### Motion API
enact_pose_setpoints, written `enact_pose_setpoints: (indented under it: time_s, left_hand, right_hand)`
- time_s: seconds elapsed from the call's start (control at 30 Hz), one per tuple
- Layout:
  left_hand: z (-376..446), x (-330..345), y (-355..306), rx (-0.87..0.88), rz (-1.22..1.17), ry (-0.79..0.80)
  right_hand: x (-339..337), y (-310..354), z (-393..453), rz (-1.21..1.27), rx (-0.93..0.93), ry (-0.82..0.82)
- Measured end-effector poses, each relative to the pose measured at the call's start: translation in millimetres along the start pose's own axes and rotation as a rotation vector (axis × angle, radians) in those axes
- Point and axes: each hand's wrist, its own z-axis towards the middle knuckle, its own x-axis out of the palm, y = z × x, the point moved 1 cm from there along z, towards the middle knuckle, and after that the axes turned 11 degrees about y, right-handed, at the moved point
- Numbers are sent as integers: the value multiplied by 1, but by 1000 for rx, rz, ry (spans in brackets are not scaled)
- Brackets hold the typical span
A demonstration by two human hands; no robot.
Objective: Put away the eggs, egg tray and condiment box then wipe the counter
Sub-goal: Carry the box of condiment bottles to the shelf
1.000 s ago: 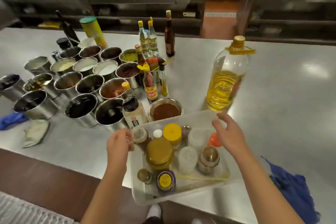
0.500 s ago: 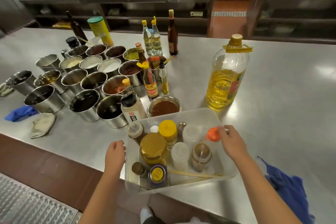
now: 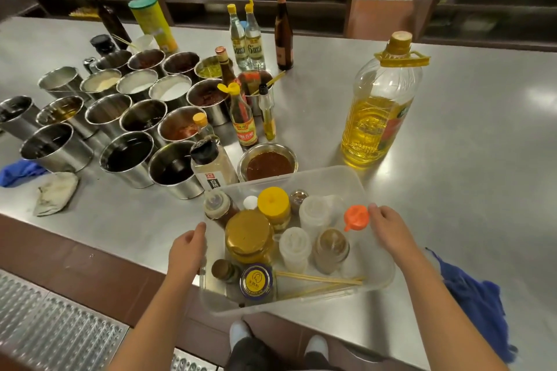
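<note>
Both hands clamp the condiment box (image 3: pixel 325 181): left hand (image 3: pixel 187 250) on its left wall, right hand (image 3: pixel 391 230) on the right rim. Box overhangs the near edge of the steel counter (image 3: pixel 467 159), possibly lifted, hard to tell. Oil jug (image 3: pixel 381 105) stands just behind it.

One view only, from a wide-angle camera on the person's head, looking forward and steeply down. The left hand (image 3: pixel 187 249) and right hand (image 3: pixel 391 230) sit low in the middle, close to the lens, gripping the short ends of the condiment box (image 3: pixel 319 179); the person's shoes show straight below that grip. Beyond the grip the steel counter (image 3: pixel 470 141) stretches away to dark shelving at the top edge. Straight lines bow toward the borders.
</note>
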Motion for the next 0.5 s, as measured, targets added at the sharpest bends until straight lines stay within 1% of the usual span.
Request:
enact_pose_setpoints:
  time_s: [0.17,0.27,0.4,0.5]
  left_hand:
    - [0,5,7,-1,-67,-29]
    - [1,4,10,18,-110,-64]
    - [-5,-8,22,17,-148,-90]
    - [-15,-24,41,12,-179,-141]
  right_hand:
    - [4,-3,5,58,12,42]
    - [10,-6,3,146,37,37]
    - [23,-6,-5,216,30,17]
    - [35,5,-11,229,-7,23]
